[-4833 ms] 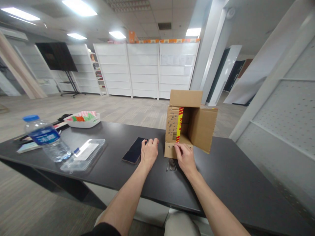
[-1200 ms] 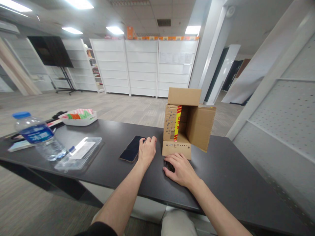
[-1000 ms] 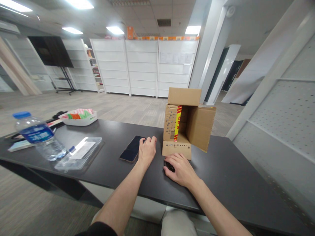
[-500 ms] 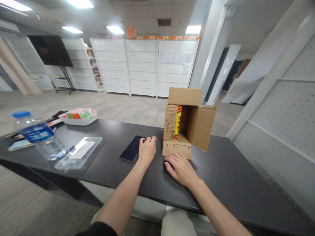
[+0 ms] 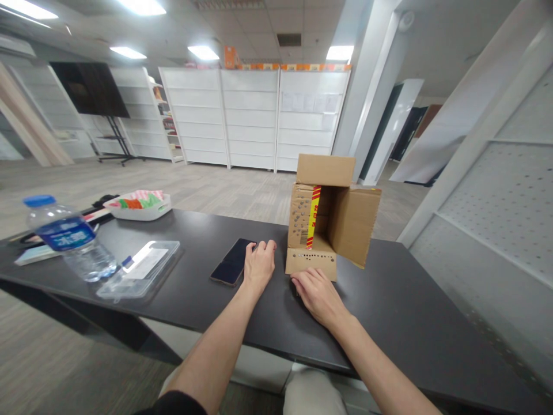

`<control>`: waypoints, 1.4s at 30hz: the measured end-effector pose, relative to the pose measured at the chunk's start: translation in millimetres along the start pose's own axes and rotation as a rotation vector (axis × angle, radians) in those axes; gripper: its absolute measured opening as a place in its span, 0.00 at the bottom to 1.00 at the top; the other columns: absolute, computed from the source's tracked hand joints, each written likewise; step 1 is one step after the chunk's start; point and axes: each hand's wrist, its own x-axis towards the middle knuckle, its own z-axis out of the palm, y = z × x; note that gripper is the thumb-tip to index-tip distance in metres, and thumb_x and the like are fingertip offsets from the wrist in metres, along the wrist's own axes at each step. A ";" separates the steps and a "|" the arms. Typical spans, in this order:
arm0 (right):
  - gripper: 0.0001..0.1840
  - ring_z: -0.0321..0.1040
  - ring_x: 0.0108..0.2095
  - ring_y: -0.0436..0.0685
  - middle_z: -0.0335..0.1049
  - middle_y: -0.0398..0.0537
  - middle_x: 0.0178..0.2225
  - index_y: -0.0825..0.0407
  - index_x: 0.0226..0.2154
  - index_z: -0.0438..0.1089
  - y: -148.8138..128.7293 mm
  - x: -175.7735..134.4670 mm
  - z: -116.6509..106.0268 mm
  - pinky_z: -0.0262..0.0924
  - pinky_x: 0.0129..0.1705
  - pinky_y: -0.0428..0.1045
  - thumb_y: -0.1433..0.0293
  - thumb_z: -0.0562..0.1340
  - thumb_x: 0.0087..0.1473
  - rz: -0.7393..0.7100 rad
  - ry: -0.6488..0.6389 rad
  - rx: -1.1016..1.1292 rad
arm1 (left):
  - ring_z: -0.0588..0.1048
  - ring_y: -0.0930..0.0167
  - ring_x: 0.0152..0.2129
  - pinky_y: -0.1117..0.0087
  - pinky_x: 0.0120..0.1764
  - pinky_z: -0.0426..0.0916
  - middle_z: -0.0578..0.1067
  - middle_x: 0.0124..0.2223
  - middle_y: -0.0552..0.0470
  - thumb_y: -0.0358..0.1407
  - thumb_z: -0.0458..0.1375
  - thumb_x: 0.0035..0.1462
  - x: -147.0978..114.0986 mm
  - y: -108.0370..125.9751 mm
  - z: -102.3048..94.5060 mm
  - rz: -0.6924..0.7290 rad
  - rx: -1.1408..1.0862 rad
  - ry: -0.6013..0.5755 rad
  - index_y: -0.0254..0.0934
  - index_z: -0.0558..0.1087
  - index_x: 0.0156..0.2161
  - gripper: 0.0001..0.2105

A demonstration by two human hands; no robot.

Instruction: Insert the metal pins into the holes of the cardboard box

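My left hand [image 5: 259,265] rests on the dark table with its fingers bent and slightly apart, at the right edge of a black phone [image 5: 232,263] lying flat. It holds nothing that I can see. My right hand [image 5: 317,294] is at the front edge of an open cardboard box [image 5: 300,219], by the lower flap [image 5: 311,264] with its row of small holes. Its fingers are drawn together and the thumb is tucked underneath. What lies under those fingers is hidden. Red and yellow tape [image 5: 314,216] runs down the box's inner left side.
A clear plastic case [image 5: 142,270] with a white label lies left of the phone. Beside it a water bottle [image 5: 71,239] with a blue cap stands. A white basket [image 5: 140,208] holding colourful material sits at the table's back left. A perforated panel [image 5: 505,213] rises on the right.
My right thumb, spread out to the left before, has moved in under the fingers. My left hand, the phone and the box stay where they were.
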 end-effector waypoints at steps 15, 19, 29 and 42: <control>0.14 0.71 0.39 0.60 0.75 0.51 0.38 0.50 0.41 0.69 27.4 11.7 -3.7 0.62 0.44 0.54 0.64 0.51 0.68 0.325 0.422 0.299 | 0.74 0.67 0.37 0.60 0.53 0.57 0.75 0.37 0.49 0.29 0.46 0.65 -0.4 -0.7 3.8 0.005 0.015 0.020 0.41 0.72 0.43 0.12; 0.14 0.70 0.38 0.60 0.74 0.51 0.37 0.50 0.41 0.69 33.2 20.5 -1.9 0.62 0.42 0.54 0.62 0.51 0.67 0.379 0.479 0.286 | 0.74 0.67 0.37 0.61 0.53 0.57 0.75 0.37 0.49 0.29 0.47 0.64 -0.4 -1.1 4.3 0.007 0.012 0.024 0.41 0.71 0.43 0.11; 0.15 0.69 0.38 0.60 0.74 0.52 0.37 0.51 0.40 0.69 33.4 25.8 15.4 0.61 0.43 0.54 0.61 0.51 0.67 0.421 0.534 0.306 | 0.74 0.68 0.36 0.61 0.53 0.57 0.75 0.36 0.50 0.30 0.46 0.65 -0.1 -2.1 4.8 0.009 0.020 0.023 0.40 0.71 0.42 0.11; 0.14 0.68 0.39 0.59 0.72 0.50 0.37 0.50 0.40 0.68 27.6 21.8 20.0 0.60 0.43 0.54 0.63 0.50 0.68 0.428 0.521 0.372 | 0.74 0.67 0.37 0.60 0.53 0.57 0.75 0.36 0.49 0.30 0.47 0.65 0.3 -2.2 4.1 0.008 0.014 0.025 0.40 0.72 0.42 0.11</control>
